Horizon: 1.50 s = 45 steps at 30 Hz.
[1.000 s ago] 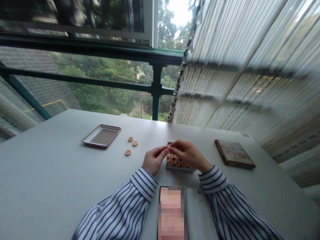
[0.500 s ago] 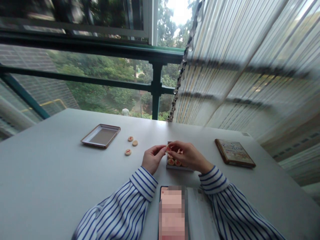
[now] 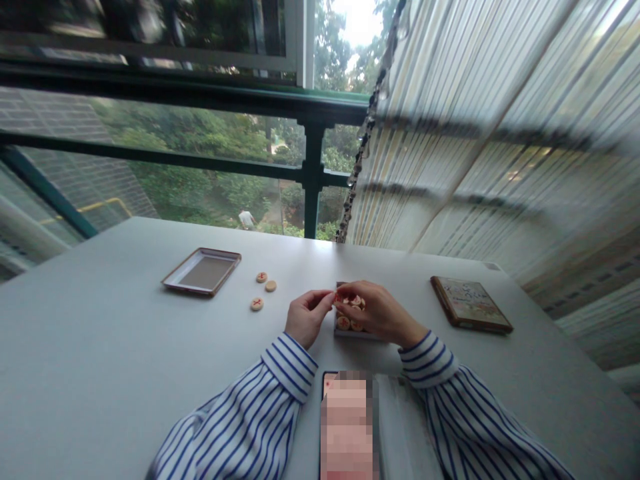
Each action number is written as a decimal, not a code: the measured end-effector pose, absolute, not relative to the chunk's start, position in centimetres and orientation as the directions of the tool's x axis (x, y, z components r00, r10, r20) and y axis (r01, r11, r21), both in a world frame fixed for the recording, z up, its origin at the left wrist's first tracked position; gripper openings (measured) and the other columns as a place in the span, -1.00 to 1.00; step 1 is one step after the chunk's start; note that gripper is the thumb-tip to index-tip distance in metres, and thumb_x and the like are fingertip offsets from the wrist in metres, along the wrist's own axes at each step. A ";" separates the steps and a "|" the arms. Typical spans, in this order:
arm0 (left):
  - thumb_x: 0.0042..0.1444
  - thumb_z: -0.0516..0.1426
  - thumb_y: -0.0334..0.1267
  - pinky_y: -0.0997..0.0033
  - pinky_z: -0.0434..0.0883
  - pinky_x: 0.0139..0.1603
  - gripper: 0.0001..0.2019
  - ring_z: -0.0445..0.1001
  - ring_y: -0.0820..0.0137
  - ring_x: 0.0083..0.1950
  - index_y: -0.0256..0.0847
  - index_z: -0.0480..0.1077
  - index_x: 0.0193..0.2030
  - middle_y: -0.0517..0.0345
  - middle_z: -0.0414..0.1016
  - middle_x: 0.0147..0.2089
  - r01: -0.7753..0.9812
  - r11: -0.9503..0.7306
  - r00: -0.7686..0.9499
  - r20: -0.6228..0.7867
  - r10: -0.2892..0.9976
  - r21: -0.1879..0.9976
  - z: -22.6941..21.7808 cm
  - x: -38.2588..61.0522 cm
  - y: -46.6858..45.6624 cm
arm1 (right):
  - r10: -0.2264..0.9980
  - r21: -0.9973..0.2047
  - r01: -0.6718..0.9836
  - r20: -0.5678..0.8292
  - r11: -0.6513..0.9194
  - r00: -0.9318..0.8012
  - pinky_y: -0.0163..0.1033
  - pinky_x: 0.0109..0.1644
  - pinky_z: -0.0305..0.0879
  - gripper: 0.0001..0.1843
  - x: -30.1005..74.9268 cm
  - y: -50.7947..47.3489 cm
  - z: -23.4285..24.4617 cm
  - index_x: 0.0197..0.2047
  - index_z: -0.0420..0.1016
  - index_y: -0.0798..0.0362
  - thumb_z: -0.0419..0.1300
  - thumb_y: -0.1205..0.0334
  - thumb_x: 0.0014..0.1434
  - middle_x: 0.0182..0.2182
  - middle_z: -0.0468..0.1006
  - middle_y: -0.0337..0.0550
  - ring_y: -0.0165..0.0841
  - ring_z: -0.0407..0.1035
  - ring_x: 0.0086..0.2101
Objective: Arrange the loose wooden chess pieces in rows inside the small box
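Over a small box (image 3: pixel 363 337) of round wooden Chinese chess pieces (image 3: pixel 343 324), my two hands meet at the fingertips. A single chess piece (image 3: pixel 337 297) with red marking shows between them. My left hand (image 3: pixel 306 319) pinches its left side with thumb and forefinger. The fingers of my right hand (image 3: pixel 381 311) close on it from the right, and this hand covers much of the box. Left of my hands lie three loose pieces: one with a red character (image 3: pixel 262 277), a plain-faced one (image 3: pixel 271 286) and another red-marked one (image 3: pixel 257 304).
A shallow brown-rimmed tray (image 3: pixel 213 291) lies at the left of the white table (image 3: pixel 100 347). To the right is a flat brown case (image 3: pixel 470 304) with a printed top. Near me are a phone (image 3: pixel 327 387) and a whitish flat item (image 3: pixel 405 420). Windows and a string curtain (image 3: pixel 450 167) stand behind.
My right fingers have shifted slightly around the chess piece, and more pieces in the box show below them. The loose pieces, tray and case have stayed put.
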State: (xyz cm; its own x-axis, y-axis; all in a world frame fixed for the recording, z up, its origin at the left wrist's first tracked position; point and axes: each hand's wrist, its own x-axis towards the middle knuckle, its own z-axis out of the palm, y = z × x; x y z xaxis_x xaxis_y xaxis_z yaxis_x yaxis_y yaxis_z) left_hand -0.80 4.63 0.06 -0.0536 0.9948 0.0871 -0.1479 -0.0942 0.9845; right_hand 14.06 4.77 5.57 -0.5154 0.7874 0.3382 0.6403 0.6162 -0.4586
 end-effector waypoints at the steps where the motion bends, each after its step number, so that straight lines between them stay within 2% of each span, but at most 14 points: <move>1: -0.14 0.20 -0.17 0.43 0.39 -0.35 -0.74 0.43 0.45 -0.43 -0.33 0.48 -0.35 0.08 0.53 -0.43 -0.147 -0.098 -0.058 0.090 0.994 0.984 0.1 -0.8 4.6 | 0.788 -0.458 0.642 0.340 0.615 -0.513 -0.28 -0.25 0.23 -0.80 14.1 4.8 5.5 -0.23 0.45 0.06 0.09 0.19 0.11 -0.40 0.50 -0.13 -0.39 0.34 -0.37; 9: -0.14 0.20 -0.15 0.44 0.39 -0.36 -0.74 0.43 0.46 -0.46 -0.32 0.48 -0.37 0.10 0.52 -0.47 -0.131 -0.101 -0.071 0.092 0.993 0.986 0.3 -0.8 4.6 | 0.793 -0.440 0.660 0.344 0.609 -0.502 -0.28 -0.25 0.24 -0.80 14.0 4.7 5.5 -0.22 0.45 0.05 0.09 0.18 0.11 -0.39 0.51 -0.13 -0.38 0.35 -0.36; 13: -0.11 0.18 -0.15 0.43 0.40 -0.36 -0.74 0.45 0.43 -0.42 -0.32 0.48 -0.35 0.08 0.54 -0.43 -0.117 -0.116 -0.076 0.107 0.991 0.986 0.1 -0.8 4.7 | 0.799 -0.429 0.674 0.344 0.601 -0.494 -0.28 -0.23 0.24 -0.78 14.2 4.9 5.5 -0.21 0.45 0.06 0.08 0.17 0.11 -0.37 0.51 -0.13 -0.37 0.35 -0.34; 19: -0.02 0.11 -0.16 0.45 0.40 -0.37 -0.75 0.46 0.43 -0.40 -0.27 0.48 -0.28 0.07 0.54 -0.35 0.166 -0.207 -0.116 0.228 0.967 0.964 -0.7 -0.9 4.7 | 0.837 -0.416 0.730 0.342 0.543 -0.427 -0.25 -0.20 0.26 -0.74 15.3 5.5 5.7 -0.17 0.44 0.05 0.11 0.15 0.08 -0.30 0.52 -0.11 -0.34 0.37 -0.30; 23: 0.03 0.07 -0.19 0.42 0.42 -0.35 -0.75 0.47 0.41 -0.37 -0.26 0.47 -0.23 0.04 0.54 -0.28 0.337 -0.291 -0.038 0.322 0.946 0.895 -0.9 -0.9 4.5 | 0.856 -0.416 0.754 0.337 0.508 -0.392 -0.27 -0.22 0.27 -0.74 16.2 5.9 6.1 -0.18 0.44 0.07 0.10 0.15 0.09 -0.33 0.52 -0.11 -0.35 0.39 -0.32; 27: 0.06 0.04 -0.24 0.38 0.43 -0.27 -0.75 0.48 0.37 -0.28 -0.28 0.46 -0.21 0.02 0.53 -0.23 0.451 -0.330 0.032 0.355 0.935 0.829 -0.6 -0.8 4.4 | 0.869 -0.422 0.767 0.329 0.484 -0.368 -0.30 -0.28 0.27 -0.75 16.5 6.6 6.1 -0.21 0.45 0.06 0.08 0.13 0.10 -0.36 0.53 -0.12 -0.37 0.39 -0.36; 36: 0.07 0.02 -0.33 0.34 0.38 -0.06 -0.75 0.44 0.35 -0.12 -0.29 0.44 -0.16 0.03 0.51 -0.16 0.577 -0.362 0.112 0.369 0.923 0.732 -0.7 -0.8 4.4 | 0.845 -0.300 0.802 0.328 0.517 -0.422 -0.30 -0.22 0.22 -0.78 15.8 8.8 5.8 -0.31 0.48 0.09 0.09 0.14 0.08 -0.38 0.50 -0.11 -0.38 0.35 -0.34; 45: 0.07 0.02 -0.37 0.34 0.35 -0.02 -0.76 0.42 0.36 -0.11 -0.27 0.45 -0.17 0.05 0.51 -0.16 0.595 -0.380 0.148 0.367 0.918 0.709 -0.7 -0.8 4.4 | 0.855 -0.235 0.826 0.232 0.512 -0.464 -0.35 -0.29 0.16 -0.73 15.8 9.6 4.5 -0.31 0.48 0.09 0.04 0.12 0.12 -0.41 0.48 -0.11 -0.41 0.31 -0.40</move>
